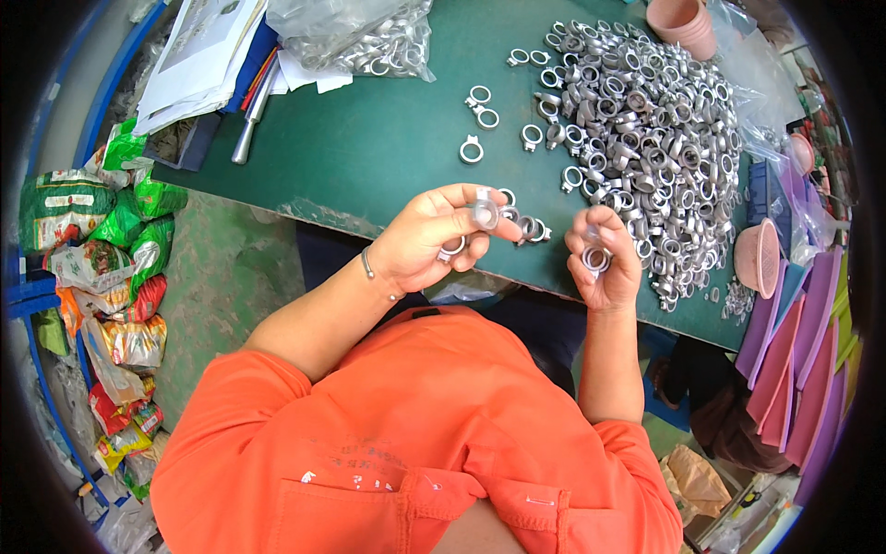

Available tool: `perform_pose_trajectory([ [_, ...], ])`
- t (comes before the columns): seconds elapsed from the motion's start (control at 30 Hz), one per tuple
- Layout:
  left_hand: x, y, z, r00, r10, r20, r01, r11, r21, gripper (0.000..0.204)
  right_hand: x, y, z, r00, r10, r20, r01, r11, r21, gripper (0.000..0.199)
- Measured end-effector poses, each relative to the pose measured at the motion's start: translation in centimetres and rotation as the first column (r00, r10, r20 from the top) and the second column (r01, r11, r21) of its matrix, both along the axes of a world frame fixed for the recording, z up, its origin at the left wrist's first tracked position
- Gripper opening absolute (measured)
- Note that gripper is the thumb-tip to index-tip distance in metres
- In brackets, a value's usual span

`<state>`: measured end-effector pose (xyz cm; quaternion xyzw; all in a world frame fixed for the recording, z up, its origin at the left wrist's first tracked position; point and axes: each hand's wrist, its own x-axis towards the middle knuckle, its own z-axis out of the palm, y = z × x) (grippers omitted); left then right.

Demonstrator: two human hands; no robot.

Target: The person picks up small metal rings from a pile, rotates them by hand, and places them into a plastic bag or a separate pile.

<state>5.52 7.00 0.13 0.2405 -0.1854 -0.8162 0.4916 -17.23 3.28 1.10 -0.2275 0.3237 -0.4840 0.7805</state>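
My left hand (pixel 429 235) is closed, pinching a small metal ring (pixel 484 215) between thumb and forefinger. Something pale or clear shows at that ring, too small to make out. A second metal ring (pixel 451 248) sits in the curled fingers of the same hand. My right hand (pixel 609 263) grips another metal ring (pixel 596 261), and a translucent bit shows near its fingertips. Between the hands, a few loose rings (pixel 530 228) lie by the table's near edge. Just beyond my right hand spreads a large heap of grey metal rings (pixel 651 138), each with a small lug.
The green table (pixel 369 157) carries several stray rings and a clear bag of rings (pixel 388 42). Papers (pixel 198 65) and a metal-shafted tool (pixel 256 115) lie at left. Stacked pink cups (pixel 681 26) stand at far right; a pink basket (pixel 758 258) is at the right edge.
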Motion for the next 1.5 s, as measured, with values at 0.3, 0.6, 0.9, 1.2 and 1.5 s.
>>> perform_pose_trajectory([
  [0.3, -0.6, 0.5, 0.3, 0.804, 0.305, 0.511, -0.137, 0.931, -0.339, 0.02, 3.5, 1.1, -1.0, 0.233, -0.429, -0.872, -0.453, 0.746, -0.488, 0.018],
  [0.6, -0.6, 0.6, 0.6, 0.742, 0.362, 0.564, -0.102, 0.893, -0.439, 0.025, 1.7, 0.9, -0.8, 0.703, 0.057, -0.708, -0.221, 0.965, -0.141, 0.009],
  [0.9, -0.6, 0.9, 0.0, 0.891, 0.124, 0.437, -0.027, 0.975, -0.221, 0.028, 0.4, 1.1, -0.6, 0.957, 0.288, -0.044, -0.285, 0.956, 0.066, 0.015],
  [1.2, -2.4, 3.1, -2.1, 0.952, -0.146, -0.268, 0.246, 0.888, 0.389, 0.043, 4.9, 4.5, 0.7, 0.736, -0.117, -0.667, -0.471, 0.619, -0.629, 0.015],
  [1.5, -1.4, 3.4, -1.4, 0.948, -0.167, -0.272, 0.271, 0.871, 0.41, 0.04, 4.6, 3.4, 2.0, 0.591, -0.332, -0.735, -0.602, 0.425, -0.676, 0.021],
])
